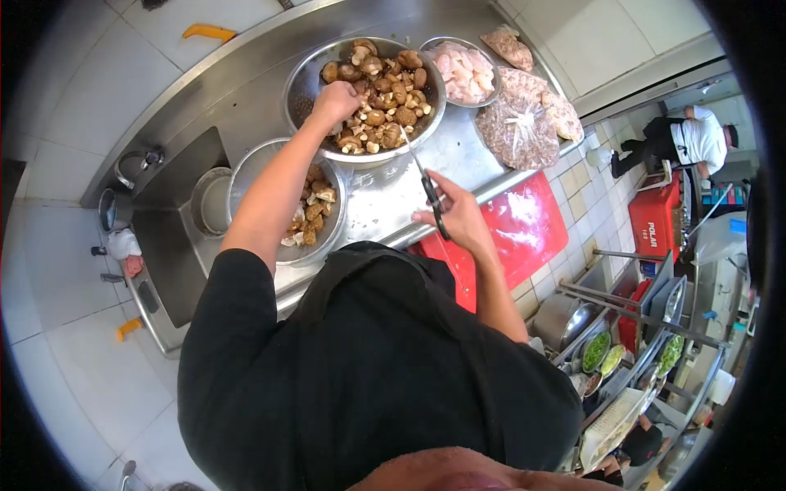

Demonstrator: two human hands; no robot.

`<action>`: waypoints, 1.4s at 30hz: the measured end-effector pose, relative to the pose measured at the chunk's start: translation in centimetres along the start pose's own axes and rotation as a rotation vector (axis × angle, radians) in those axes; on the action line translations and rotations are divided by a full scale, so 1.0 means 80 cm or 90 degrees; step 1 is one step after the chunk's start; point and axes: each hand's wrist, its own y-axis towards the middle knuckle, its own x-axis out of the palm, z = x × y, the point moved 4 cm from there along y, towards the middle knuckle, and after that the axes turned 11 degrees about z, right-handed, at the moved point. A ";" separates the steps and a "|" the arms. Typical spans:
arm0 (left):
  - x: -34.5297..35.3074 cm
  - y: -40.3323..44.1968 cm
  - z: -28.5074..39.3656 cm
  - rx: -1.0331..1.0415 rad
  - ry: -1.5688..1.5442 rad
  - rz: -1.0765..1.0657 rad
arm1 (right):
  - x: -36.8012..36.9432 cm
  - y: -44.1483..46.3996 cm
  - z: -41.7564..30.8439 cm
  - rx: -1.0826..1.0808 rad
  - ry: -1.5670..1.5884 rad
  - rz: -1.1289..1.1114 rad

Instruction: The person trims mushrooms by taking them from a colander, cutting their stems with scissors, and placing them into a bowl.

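Note:
A large steel colander full of brown mushrooms stands on the steel counter. Over its left part is my left hand, fingers pressed together; what they hold, if anything, is hidden. My right hand grips black-handled scissors between the colander and a red board, with the metal blade pointing up to the colander's lower rim. Below my left forearm, a second steel bowl holds cut mushroom pieces.
A bowl of pale meat and plastic bags of minced food lie at the right on the counter. A sink with a round pot is at the left. Another person stands far right, near a red cooler.

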 end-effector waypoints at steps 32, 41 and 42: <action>-0.121 -0.214 -0.051 -0.218 -0.598 0.243 | 0.112 0.021 -0.041 0.022 0.179 -0.262; -0.125 -0.292 -0.092 -0.193 -0.625 0.304 | 0.179 0.011 -0.050 -0.075 0.035 -0.368; -0.124 -0.298 -0.098 -0.200 -0.636 0.305 | 0.188 0.013 -0.043 -0.084 0.034 -0.374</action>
